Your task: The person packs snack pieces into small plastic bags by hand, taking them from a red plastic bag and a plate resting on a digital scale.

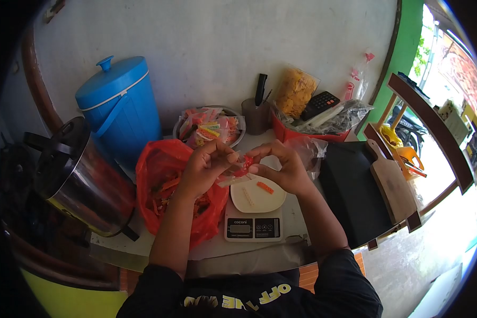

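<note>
Over the white kitchen scale (253, 222), my left hand (211, 163) pinches one side of a small clear plastic bag (233, 175). Fingers of my right hand (279, 168) are closed on a red piece (244, 166) at the bag's other side. An orange piece (265, 187) and a pale strip (248, 197) lie on the scale's plate (273, 202). Left of the scale, an open red plastic bag (212, 222) holds orange and red pieces, partly hidden by my left forearm.
A metal bowl (240, 139) of packed pieces stands behind. At left are a blue jug (127, 100) and a steel pot (93, 185). At right, a red basket (312, 137) holds a calculator (320, 104); a wooden board (392, 185) lies on a black case (347, 196).
</note>
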### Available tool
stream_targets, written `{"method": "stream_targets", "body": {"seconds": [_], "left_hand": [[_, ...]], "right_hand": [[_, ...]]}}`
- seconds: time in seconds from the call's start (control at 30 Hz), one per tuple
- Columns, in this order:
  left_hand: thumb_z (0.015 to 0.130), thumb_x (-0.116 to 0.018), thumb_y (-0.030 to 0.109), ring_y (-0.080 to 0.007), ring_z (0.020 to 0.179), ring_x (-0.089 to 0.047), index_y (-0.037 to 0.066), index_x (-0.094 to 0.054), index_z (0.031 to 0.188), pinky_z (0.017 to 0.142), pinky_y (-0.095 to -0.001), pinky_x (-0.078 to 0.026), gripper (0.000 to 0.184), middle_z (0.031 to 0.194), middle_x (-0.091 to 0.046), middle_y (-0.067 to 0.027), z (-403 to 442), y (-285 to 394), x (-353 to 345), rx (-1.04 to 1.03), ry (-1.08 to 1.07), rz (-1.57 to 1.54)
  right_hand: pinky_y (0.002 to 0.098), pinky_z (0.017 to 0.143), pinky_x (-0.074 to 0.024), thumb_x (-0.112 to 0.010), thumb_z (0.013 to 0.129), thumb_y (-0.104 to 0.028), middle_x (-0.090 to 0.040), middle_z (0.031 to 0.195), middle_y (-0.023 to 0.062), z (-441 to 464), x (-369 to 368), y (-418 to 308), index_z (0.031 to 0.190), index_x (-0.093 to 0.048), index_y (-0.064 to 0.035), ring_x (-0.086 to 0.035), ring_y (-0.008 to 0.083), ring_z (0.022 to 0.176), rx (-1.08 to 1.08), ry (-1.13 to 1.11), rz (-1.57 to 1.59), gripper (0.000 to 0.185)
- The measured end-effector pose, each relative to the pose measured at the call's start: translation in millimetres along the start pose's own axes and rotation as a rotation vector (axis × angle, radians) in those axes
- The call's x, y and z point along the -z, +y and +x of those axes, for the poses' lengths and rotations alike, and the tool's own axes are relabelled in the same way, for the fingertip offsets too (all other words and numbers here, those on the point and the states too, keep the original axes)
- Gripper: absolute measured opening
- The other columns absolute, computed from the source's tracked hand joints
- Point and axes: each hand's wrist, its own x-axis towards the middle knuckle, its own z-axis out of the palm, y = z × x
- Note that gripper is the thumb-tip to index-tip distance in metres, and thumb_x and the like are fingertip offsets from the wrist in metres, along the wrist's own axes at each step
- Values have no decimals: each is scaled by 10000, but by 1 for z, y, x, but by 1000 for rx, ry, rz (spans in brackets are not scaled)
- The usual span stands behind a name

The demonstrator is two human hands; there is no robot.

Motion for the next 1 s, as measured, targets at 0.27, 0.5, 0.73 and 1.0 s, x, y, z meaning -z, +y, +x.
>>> {"method": "stream_targets", "body": {"seconds": [0.27, 0.5, 0.73, 1.0], "left_hand": [[945, -663, 178, -37, 737, -564, 80, -570, 975, 648, -209, -465, 138, 845, -609, 36, 0, 1, -8, 22, 66, 54], [925, -687, 159, -52, 812, -602, 76, -578, 986, 699, -220, -500, 150, 929, -645, 14, 2, -7, -3, -40, 83, 69], [935, -678, 146, -52, 867, -585, 74, -571, 977, 762, -221, -475, 135, 939, -634, 17, 1, -5, -10, -11, 93, 2], [941, -670, 167, -67, 888, -613, 61, -557, 1003, 754, -255, -538, 167, 919, -627, -3, 2, -12, -7, -63, 101, 44]], "right_hand": [[276, 804, -467, -741, 873, -154, -673, 1017, 22, -1, -7, -7, 1068, -680, -51, -604, 104, 934, -240, -2, 479, 229], [267, 818, -476, -784, 833, -118, -672, 964, 19, 0, -3, -7, 992, -641, -34, -609, 89, 913, -105, 170, 97, 230], [296, 736, -496, -824, 775, -126, -699, 882, 60, -1, -6, -20, 895, -678, -33, -659, 150, 797, 139, 216, -248, 211], [306, 681, -501, -803, 764, -72, -698, 822, 71, 1, -9, -30, 885, -682, -31, -672, 192, 767, 185, 215, -314, 176]]}}
